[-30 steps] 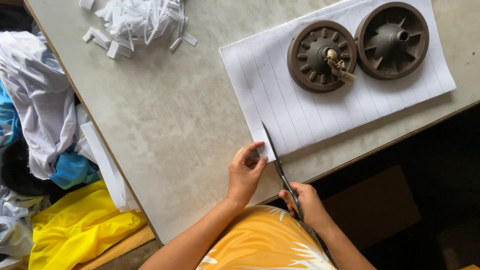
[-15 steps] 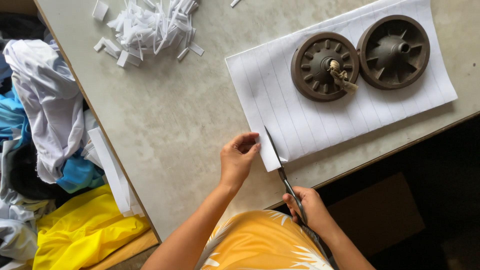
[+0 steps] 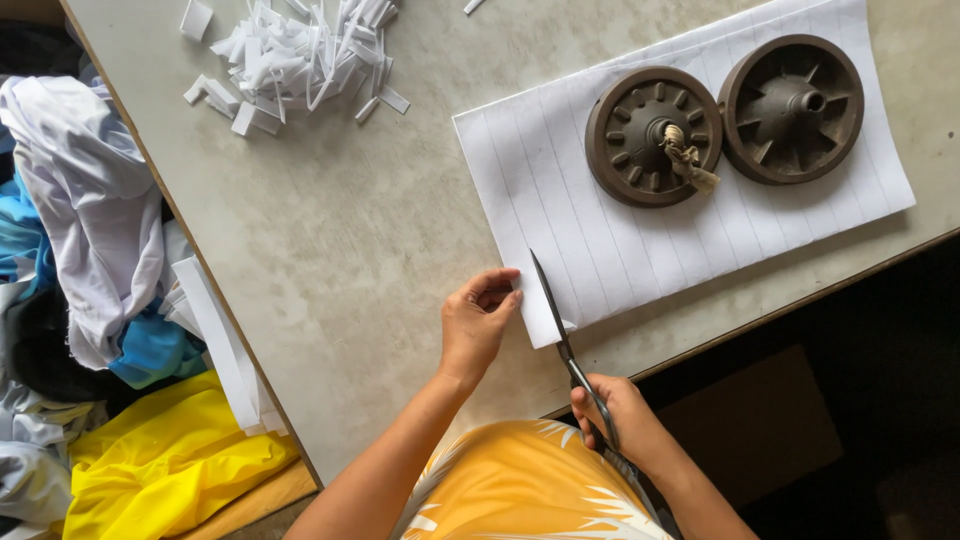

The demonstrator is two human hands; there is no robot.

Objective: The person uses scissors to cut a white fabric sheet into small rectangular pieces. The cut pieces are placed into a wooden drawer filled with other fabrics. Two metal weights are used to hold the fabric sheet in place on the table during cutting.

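Right hand [image 3: 625,420] is wrapped tight round the handles of a pair of long, dark metal scissors [image 3: 560,325], down at the near edge of the grey, speckled table [image 3: 360,230], and the blade is lying across the near corner of the white lined sheet of paper [image 3: 600,230], cutting along one of its ruled lines. Left hand [image 3: 478,322] sits just beside the blade, fingers [image 3: 497,277] curled and pinching the narrow strip at the sheet's left edge. Further up the sheet, two round, dark brown ribbed metal wheels [image 3: 790,105] sit side by side, weighing it down, the left one with a bit of tan cord knotted at its hub. Off at the far corner there's a loose heap of white paper strips [image 3: 300,55], well apart from the hands. Left of the table, a jumble of white, blue and yellow cloth [image 3: 150,460]
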